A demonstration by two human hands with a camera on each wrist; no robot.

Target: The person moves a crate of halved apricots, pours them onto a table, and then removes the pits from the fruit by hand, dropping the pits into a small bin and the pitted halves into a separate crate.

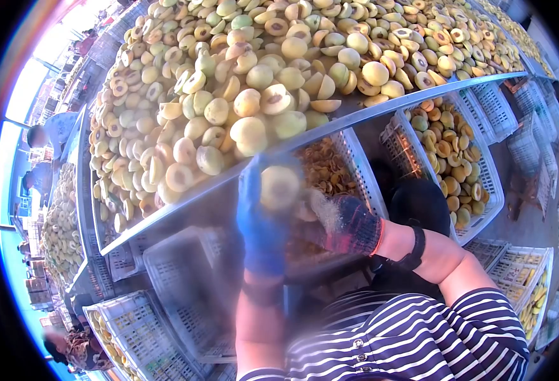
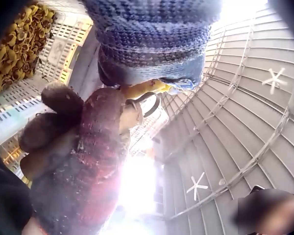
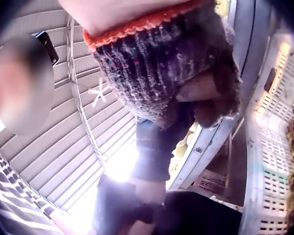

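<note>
My left hand [image 1: 258, 225], in a blue knit glove, grips a yellow peach half [image 1: 280, 188] just below the metal table edge. The fruit also shows as a yellow strip under the glove in the left wrist view. Close on its right, my right hand [image 1: 354, 227] wears a dark, dusty glove with red in the knit and an orange cuff. Its fingers curl round a small pitting tool with a curved metal loop [image 2: 151, 105], which stands right by the fruit in the left wrist view. The tool's handle is hidden in the glove.
Many peach halves [image 1: 248, 101] cover the table behind its raised metal rim [image 1: 330, 128]. Below sits a crate [image 1: 363, 166] with brownish scraps, and to its right a white crate [image 1: 490, 209] of halves. Stacked crates [image 1: 143, 336] stand lower left. Other people work at far left.
</note>
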